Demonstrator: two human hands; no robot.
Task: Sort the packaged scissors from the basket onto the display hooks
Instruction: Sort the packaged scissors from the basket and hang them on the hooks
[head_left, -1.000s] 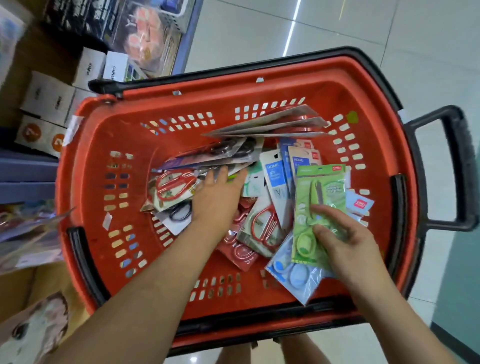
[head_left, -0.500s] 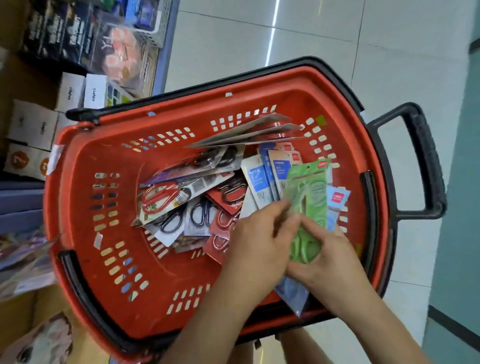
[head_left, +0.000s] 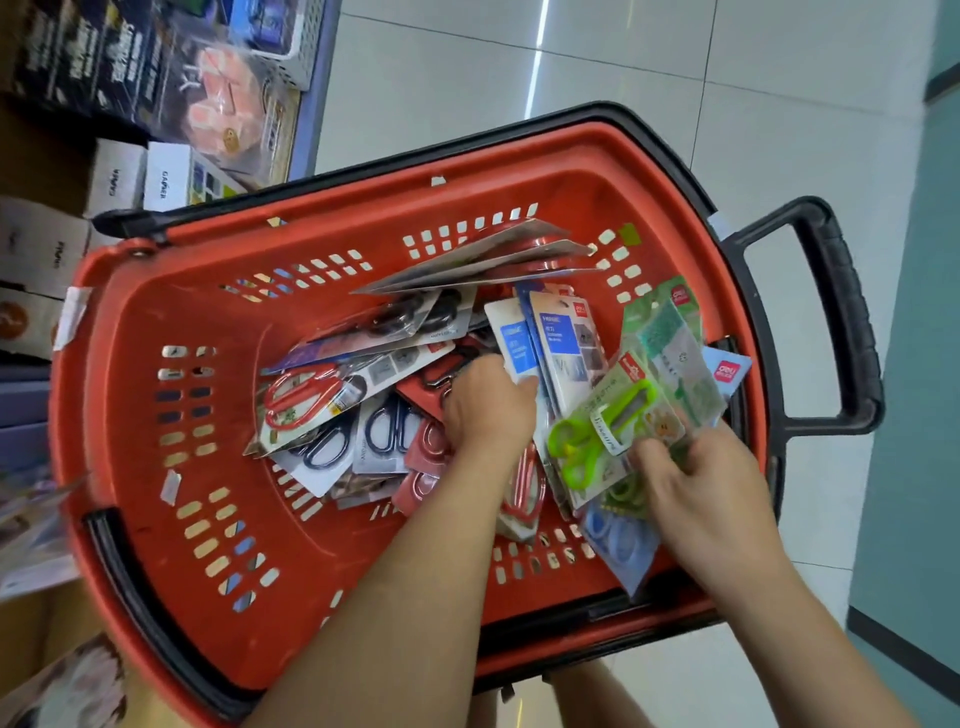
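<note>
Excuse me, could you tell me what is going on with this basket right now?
A person is sorting through a red basket of packaged scissors. Their right-hand grip holds a few green scissors packs over the basket's right side. The left-hand grip reaches in among them by the blue-labelled packs; whether it holds one is unclear. No display hooks are in view.

You're in a shop, stationery aisle by the look. A red plastic shopping basket w/ a black pull handle stands on pale glossy floor tiles. It's full of packaged scissors, all retail cards and blister packs w/ brand labels and printed backs. Far left there's a display shelf stocked w/ white boxed goods in a row and printed packs behind them.
</note>
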